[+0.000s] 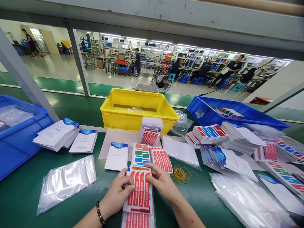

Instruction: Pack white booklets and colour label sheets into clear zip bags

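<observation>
My left hand (pixel 118 192) and my right hand (pixel 163 183) are both closed on the sides of a sticker sheet (pixel 139 198) with red labels. A dark blue edge shows behind its top left corner. Under it lies a clear plastic bag (pixel 153 218), with more red labels showing near the bottom; whether the upper sheet is inside the bag I cannot tell. Just beyond my hands are a white booklet (pixel 116 158) with a blue top, a sheet of coloured stickers (pixel 141 153) and a pile of red sticker sheets (pixel 162 160).
A yellow bin (pixel 137 122) stands at the back, between a left blue bin (pixel 23 136) and a right blue bin (pixel 237 117). Clear bags (pixel 67 182) lie at left, rubber bands (pixel 181 174) at right. Booklet stacks (pixel 84 142) and sticker stacks (pixel 210 133) flank the work area. People sit and stand far behind.
</observation>
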A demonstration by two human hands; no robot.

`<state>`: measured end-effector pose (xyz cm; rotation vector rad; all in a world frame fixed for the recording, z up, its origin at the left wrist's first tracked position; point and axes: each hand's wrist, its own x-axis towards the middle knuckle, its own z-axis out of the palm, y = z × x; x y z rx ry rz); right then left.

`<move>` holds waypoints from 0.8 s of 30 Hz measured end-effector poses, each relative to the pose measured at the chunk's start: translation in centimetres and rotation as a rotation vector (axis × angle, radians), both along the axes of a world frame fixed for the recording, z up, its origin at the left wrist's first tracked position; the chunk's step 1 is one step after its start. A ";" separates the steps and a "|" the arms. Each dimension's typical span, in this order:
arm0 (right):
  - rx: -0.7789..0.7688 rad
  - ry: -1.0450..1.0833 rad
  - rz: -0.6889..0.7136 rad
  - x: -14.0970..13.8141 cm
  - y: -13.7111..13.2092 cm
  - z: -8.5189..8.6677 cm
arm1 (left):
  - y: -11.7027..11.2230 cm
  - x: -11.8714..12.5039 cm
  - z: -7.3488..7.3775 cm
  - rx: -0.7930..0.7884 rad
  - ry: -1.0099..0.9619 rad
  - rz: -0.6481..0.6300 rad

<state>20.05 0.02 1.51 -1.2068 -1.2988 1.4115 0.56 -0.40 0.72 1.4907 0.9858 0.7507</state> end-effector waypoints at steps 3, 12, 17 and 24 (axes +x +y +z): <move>0.150 -0.261 0.266 0.0 -0.3 0.6 | -0.1 0.1 -0.1 -0.003 -0.025 0.039; -0.022 -0.222 0.201 -0.1 -0.7 -0.2 | 0.4 0.2 -0.4 -0.317 -0.249 0.100; -0.126 -0.133 0.134 -0.6 -0.7 -0.4 | 0.5 0.2 -0.2 -0.434 -0.173 0.125; -0.075 -0.188 0.109 -1.0 -0.8 -0.5 | 0.4 0.3 0.5 -0.332 -0.050 0.102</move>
